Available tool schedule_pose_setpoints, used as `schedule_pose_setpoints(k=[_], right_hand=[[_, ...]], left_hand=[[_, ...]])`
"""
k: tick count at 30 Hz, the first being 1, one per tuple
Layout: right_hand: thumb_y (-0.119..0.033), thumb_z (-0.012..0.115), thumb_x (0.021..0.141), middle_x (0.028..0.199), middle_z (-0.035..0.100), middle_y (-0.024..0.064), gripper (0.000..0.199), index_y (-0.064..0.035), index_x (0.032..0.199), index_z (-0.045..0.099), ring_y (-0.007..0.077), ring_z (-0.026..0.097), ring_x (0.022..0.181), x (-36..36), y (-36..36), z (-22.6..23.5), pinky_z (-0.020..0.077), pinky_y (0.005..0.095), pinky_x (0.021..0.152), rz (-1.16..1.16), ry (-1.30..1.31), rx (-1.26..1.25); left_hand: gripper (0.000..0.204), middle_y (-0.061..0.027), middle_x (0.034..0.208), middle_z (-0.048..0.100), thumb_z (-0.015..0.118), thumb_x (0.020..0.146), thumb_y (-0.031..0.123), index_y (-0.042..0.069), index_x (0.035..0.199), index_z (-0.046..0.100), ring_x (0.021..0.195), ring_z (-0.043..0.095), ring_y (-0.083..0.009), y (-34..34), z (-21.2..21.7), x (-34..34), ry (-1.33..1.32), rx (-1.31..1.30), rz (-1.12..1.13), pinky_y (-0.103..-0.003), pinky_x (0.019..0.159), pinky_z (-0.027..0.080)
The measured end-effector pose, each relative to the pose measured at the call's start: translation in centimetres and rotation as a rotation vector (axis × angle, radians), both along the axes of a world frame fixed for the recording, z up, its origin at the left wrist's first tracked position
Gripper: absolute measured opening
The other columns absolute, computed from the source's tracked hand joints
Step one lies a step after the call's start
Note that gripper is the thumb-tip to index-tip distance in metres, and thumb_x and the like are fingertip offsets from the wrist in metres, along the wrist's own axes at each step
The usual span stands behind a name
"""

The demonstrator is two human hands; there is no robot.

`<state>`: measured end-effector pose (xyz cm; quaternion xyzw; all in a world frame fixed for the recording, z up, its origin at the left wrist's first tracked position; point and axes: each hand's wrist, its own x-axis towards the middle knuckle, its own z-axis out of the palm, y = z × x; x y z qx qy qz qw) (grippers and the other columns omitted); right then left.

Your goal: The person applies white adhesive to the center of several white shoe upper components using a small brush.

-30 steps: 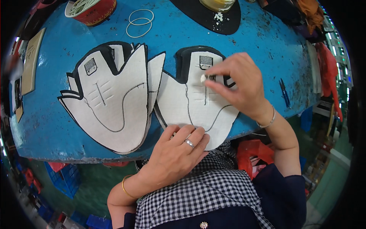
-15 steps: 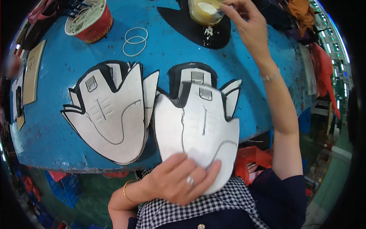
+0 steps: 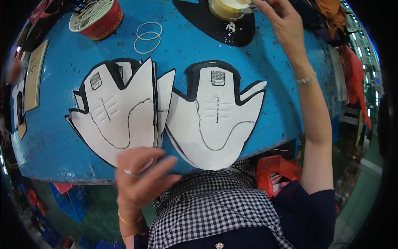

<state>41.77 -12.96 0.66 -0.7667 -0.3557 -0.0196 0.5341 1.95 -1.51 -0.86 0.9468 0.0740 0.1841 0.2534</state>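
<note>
- Right hand (image 3: 282,23) stretched to the far edge of the blue surface (image 3: 265,62), fingers pinched together over the rim of a yellow tub (image 3: 226,8); what sits between them, probably a small applicator, too cut off by the frame edge to tell.
- Tub standing on a black mat (image 3: 215,27), white crumbs beside it.
- Left hand (image 3: 141,178) at the near edge, fingers loosely spread, tips resting on the near end of the left shoe piece (image 3: 120,120), gripping nothing.
- Left piece lying flat, white with black trim and stitching, apparently a stack of several layers.
- Right piece (image 3: 215,120) just beside it, edges touching near the middle, near end hanging over the surface edge toward the checked shirt (image 3: 215,207).
- Two rubber bands (image 3: 147,37) far of the left piece, a red bowl (image 3: 97,18) further left.
- Brown card (image 3: 35,74) at the far left.
</note>
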Motion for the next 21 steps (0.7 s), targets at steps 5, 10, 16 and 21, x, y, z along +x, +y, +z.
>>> schedule_pose_setpoints(k=[5, 10, 16, 21], right_hand=[[-0.020, 0.080, 0.087, 0.084, 0.068, 0.0019, 0.022, -0.0043, 0.092, 0.065, 0.0094, 0.063, 0.079, -8.7, -4.4, -0.4, 0.0526, 0.0255, 0.075, 0.401, 0.050, -0.223], [-0.020, 0.084, 0.079, 0.076, 0.063, 0.0028, 0.026, -0.0073, 0.085, 0.062, 0.0187, 0.060, 0.068, -13.7, -6.2, -1.3, 0.0479, 0.0314, 0.068, 0.588, -0.099, -0.388], [-0.021, 0.085, 0.077, 0.073, 0.063, 0.0019, 0.028, -0.0085, 0.084, 0.062, 0.0204, 0.058, 0.065, -12.4, -4.8, -2.5, 0.0446, 0.0334, 0.068, 0.403, -0.348, -0.344], [-0.020, 0.086, 0.074, 0.074, 0.063, 0.0014, 0.028, -0.0086, 0.085, 0.063, 0.0212, 0.058, 0.065, -12.9, -5.1, -2.1, 0.0442, 0.0346, 0.067, 0.442, -0.482, -0.290]], left_hand=[[0.042, -0.0063, 0.128, 0.063, 0.081, 0.077, 0.024, 0.011, 0.116, 0.071, 0.111, 0.060, -0.0221, -4.5, -2.4, 2.1, 0.017, -0.147, -0.272, -0.037, 0.093, 0.047], [0.045, -0.0019, 0.129, 0.063, 0.082, 0.073, 0.027, 0.013, 0.115, 0.072, 0.107, 0.060, -0.0212, -5.7, -2.8, 3.0, 0.066, -0.067, -0.272, -0.037, 0.090, 0.047], [0.042, -0.0029, 0.125, 0.063, 0.079, 0.074, 0.022, 0.010, 0.113, 0.072, 0.106, 0.060, -0.0216, -5.6, -2.3, 3.4, 0.069, -0.043, -0.298, -0.038, 0.089, 0.047], [0.036, -0.0060, 0.119, 0.065, 0.072, 0.077, 0.015, 0.007, 0.113, 0.071, 0.101, 0.062, -0.0232, -5.7, -2.0, 4.1, 0.033, 0.034, -0.306, -0.036, 0.084, 0.049]])
